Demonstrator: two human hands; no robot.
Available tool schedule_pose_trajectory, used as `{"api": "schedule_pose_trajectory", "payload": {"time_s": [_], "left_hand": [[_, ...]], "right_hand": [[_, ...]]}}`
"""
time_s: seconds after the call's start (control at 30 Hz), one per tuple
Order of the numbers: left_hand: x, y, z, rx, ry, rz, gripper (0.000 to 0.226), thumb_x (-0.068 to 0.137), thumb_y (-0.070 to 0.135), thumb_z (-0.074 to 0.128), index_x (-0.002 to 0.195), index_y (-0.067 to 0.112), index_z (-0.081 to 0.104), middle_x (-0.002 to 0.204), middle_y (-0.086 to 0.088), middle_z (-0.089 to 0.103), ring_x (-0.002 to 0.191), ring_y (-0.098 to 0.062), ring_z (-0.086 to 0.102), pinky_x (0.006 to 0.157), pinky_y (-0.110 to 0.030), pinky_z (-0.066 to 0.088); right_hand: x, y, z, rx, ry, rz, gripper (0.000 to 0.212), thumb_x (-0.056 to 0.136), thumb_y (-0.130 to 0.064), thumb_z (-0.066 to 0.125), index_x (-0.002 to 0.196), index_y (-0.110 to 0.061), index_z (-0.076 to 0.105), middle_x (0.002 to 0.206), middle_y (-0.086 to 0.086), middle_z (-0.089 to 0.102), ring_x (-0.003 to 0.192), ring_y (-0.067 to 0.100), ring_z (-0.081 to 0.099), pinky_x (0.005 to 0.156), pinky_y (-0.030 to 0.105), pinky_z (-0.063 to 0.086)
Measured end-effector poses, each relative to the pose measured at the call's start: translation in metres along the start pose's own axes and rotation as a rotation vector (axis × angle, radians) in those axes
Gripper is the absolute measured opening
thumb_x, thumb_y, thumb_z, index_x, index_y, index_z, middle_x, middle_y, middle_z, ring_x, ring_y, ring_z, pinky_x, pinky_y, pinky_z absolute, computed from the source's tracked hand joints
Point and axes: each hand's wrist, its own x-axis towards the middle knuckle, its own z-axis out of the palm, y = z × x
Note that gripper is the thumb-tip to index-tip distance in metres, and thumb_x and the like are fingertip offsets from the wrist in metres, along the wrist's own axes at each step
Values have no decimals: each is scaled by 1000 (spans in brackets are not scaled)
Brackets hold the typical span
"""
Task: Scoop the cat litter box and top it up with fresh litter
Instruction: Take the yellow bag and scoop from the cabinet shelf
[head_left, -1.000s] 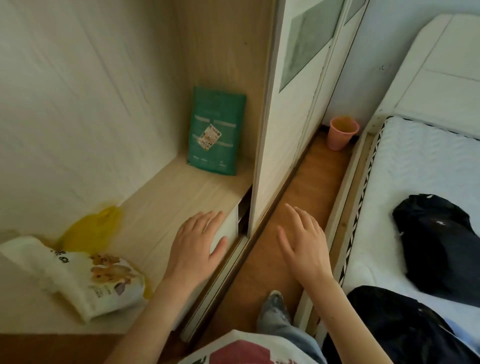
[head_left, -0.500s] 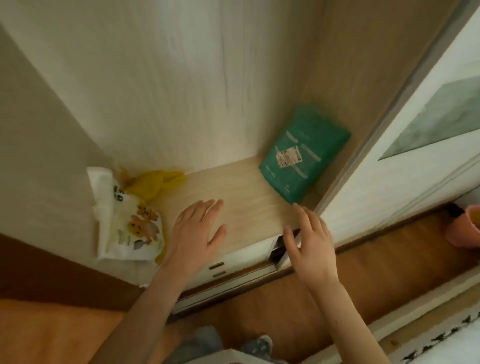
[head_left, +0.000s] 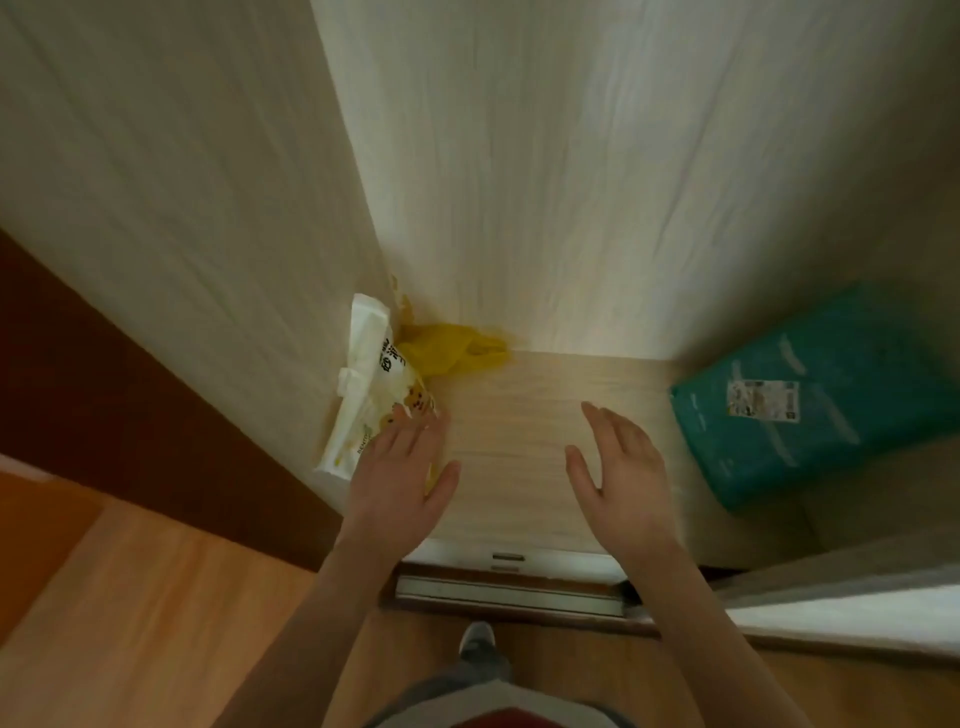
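Your left hand (head_left: 402, 475) is spread flat, holding nothing, fingertips over the white bag (head_left: 363, 384) at the shelf's (head_left: 519, 447) left wall. Your right hand (head_left: 623, 473) is likewise spread and empty above bare shelf. The green bag (head_left: 810, 395) leans at right, its edge cut off. Print is blurred; no litter box in view.

Pale wood closet (head_left: 545, 156) above orange floorboards (head_left: 130, 597)

A yellow plastic bag (head_left: 452, 347) lies crumpled in the shelf (head_left: 519, 441) corner.
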Motion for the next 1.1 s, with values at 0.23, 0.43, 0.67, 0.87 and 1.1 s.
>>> {"api": "schedule_pose_trajectory", "payload": {"time_s": [0.23,0.43,0.67,0.87,1.1], "left_hand": [[47,-40,-20,-14,163,3,52,93,44,39,134,14,51,129,-4,57,119,-23,51,99,-43,44],[81,-78,-36,29,259,-85,56,92,43,39,137,12,47,131,-8,56,120,-26,50,100,-41,42],[84,-107,4,36,113,-341,60,91,22,55,145,7,32,143,-10,43,128,-25,41,107,-36,35],[79,-122,40,26,-22,-609,61,91,27,55,141,6,27,137,-11,40,120,-24,45,98,-31,40],[81,-131,60,-39,-137,-691,57,93,15,50,144,8,25,133,-11,45,116,-23,48,92,-32,46]], "right_hand": [[72,-27,18,24,33,-91,60,94,-50,29,142,-16,43,137,12,53,126,28,47,105,44,40],[136,-71,31,101,71,-234,58,95,-45,33,142,-13,43,137,16,51,127,30,46,105,45,39],[173,-125,82,132,-99,-455,56,95,-44,34,139,-11,44,133,15,52,120,33,51,95,44,46],[174,-149,131,229,-352,-444,52,97,-39,41,143,-13,40,135,8,50,116,25,53,92,38,46],[178,-162,174,466,-707,30,57,94,-33,55,145,-19,35,142,10,47,124,23,50,104,37,42]]}}
